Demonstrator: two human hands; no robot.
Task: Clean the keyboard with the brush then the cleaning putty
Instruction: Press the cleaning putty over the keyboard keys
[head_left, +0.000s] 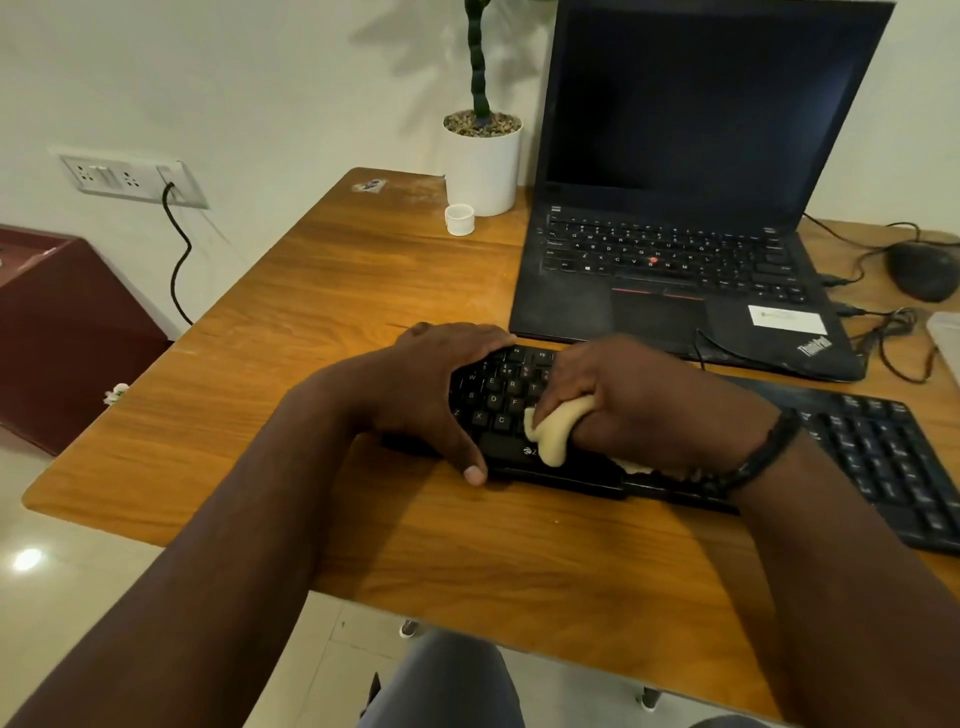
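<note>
Black keyboard (498, 400) lies flat on the wooden desk (363, 291), right in front of the open laptop (675, 218). Left hand (431, 384) clamps the keyboard's left end: fingers curled over the far edge, thumb on the near edge. Right hand (639, 400) grips a pale cream lump of cleaning putty (556, 426) and presses it down on the keys around the middle of the board; putty bulges out of the fist toward the left, and a bit more shows under the wrist at the near edge. Dark bracelet (763, 452) on the right wrist. Number pad end of the keyboard sticks out to the right, uncovered. No brush identifiable in view.

Also on the desk: white plant pot (485, 166) with a small white cup (460, 219) just beside it, black mouse (922, 270) far right with cables (893, 332) trailing. Wall socket (130, 179) at left with a black cord plugged in.
</note>
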